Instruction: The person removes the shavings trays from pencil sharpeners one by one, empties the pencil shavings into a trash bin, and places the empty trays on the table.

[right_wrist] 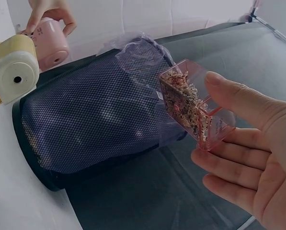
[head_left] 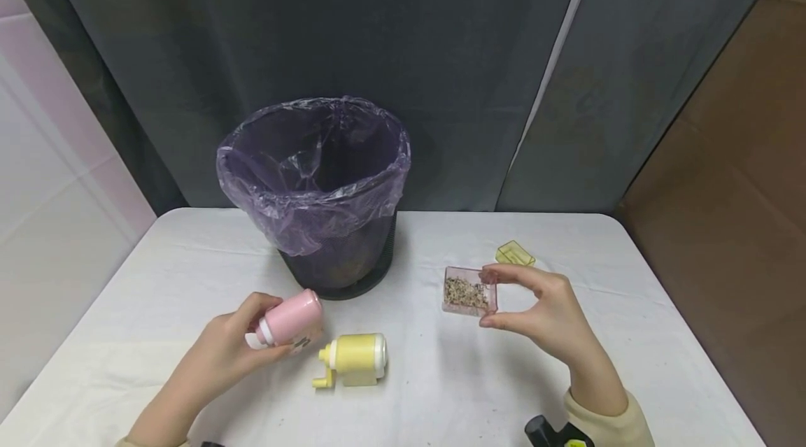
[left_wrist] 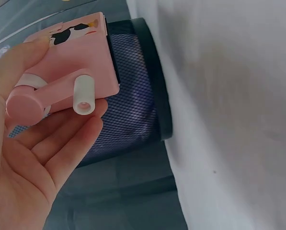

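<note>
My left hand grips a pink crank pencil sharpener over the left of the table. In the left wrist view, the sharpener's pink crank arm with a white knob faces the camera, and a cow picture marks its body. My right hand pinches a clear pink shavings drawer between thumb and fingers. Pencil shavings lie inside it. Between the hands, a yellow crank sharpener stands on the table.
A black mesh bin lined with a purple plastic bag stands at the back left of the white table. A clear yellow drawer lies behind my right hand. Dark curtain hangs behind the table.
</note>
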`<state>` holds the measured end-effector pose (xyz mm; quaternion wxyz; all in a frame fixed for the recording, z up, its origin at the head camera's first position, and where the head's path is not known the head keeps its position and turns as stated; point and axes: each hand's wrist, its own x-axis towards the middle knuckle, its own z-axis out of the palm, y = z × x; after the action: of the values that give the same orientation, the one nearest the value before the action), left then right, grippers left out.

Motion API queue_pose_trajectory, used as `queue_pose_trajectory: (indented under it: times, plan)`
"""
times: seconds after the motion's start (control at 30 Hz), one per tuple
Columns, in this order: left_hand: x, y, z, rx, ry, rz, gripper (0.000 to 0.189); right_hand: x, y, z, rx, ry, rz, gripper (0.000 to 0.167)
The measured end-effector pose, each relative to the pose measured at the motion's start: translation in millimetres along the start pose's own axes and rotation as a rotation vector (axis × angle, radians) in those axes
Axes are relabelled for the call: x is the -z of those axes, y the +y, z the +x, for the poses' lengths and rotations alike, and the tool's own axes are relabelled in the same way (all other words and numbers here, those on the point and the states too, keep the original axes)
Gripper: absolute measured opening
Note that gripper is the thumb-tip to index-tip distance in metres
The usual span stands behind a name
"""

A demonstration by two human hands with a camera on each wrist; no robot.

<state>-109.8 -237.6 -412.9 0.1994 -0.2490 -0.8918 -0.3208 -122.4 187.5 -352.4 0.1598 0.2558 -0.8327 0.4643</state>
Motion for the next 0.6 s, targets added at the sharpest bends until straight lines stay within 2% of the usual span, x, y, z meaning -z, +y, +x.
queue_pose_trajectory:
  times: [0.33,0.6]
  plan:
    - [-7.5,-6.4,-5.4,0.055,-0.106,0.028,0.058,0.3,-0.7,-0.4,-0.018,-0.001,0.028,0.061]
    - [-10.5,-8.0,-6.9,0.094,-0.152,0.032,0.058,0.7,-2.1,-0.5,-0.019,-0.005,0.031,0.061]
